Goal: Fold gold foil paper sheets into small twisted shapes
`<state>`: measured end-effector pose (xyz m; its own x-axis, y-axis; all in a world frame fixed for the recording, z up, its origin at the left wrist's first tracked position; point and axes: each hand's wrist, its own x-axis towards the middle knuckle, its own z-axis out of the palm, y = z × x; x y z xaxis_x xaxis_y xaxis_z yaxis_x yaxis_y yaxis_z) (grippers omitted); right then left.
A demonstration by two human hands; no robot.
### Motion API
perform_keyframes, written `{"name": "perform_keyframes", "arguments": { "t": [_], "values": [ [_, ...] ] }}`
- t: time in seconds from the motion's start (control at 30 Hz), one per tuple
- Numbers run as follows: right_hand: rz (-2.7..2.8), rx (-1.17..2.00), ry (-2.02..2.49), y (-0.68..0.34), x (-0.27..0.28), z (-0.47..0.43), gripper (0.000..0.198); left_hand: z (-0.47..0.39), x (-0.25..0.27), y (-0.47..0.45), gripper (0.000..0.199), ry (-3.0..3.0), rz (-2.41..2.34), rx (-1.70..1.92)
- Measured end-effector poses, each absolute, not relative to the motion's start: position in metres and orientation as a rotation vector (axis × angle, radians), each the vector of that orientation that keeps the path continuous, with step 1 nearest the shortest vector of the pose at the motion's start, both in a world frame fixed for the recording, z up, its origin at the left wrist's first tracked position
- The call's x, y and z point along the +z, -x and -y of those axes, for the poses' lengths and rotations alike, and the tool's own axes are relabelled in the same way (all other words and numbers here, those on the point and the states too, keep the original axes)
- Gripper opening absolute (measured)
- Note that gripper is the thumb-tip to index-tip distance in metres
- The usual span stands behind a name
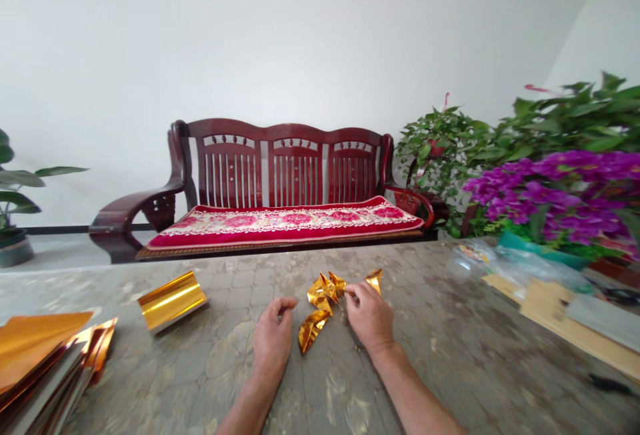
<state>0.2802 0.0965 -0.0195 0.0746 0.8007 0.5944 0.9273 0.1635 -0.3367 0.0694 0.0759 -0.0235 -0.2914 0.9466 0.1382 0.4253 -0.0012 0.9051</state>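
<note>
A folded piece of shiny gold foil paper [320, 302] lies in front of me on the table, bent into several pointed parts. My right hand [370, 318] pinches it on its right side between thumb and fingers, and one gold tip shows beyond the knuckles. To the left of the foil is my left hand [274, 338], fingers loosely curled and thumb a little apart from the index finger. It holds nothing that I can see, and a small gap separates it from the foil. The right fingertips partly cover the fold they grip.
A curved gold foil sheet [173, 300] rests at the left, near a stack of gold sheets [45, 348]. Cardboard pieces [550, 308], plastic wrapping [535, 272] and purple flowers [565, 195] are on the right. Behind the patterned table [225, 368] stands a wooden bench [295, 162].
</note>
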Motion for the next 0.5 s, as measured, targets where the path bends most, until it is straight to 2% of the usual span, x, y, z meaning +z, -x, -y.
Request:
{"name": "perform_keyframes", "arguments": {
  "t": [0.5],
  "values": [
    [1.753,-0.281,1.635,-0.2790,-0.0169,-0.0930,0.016,-0.0760,-0.0235,-0.0687,0.027,-1.431,-1.766,1.199]
  ]
}}
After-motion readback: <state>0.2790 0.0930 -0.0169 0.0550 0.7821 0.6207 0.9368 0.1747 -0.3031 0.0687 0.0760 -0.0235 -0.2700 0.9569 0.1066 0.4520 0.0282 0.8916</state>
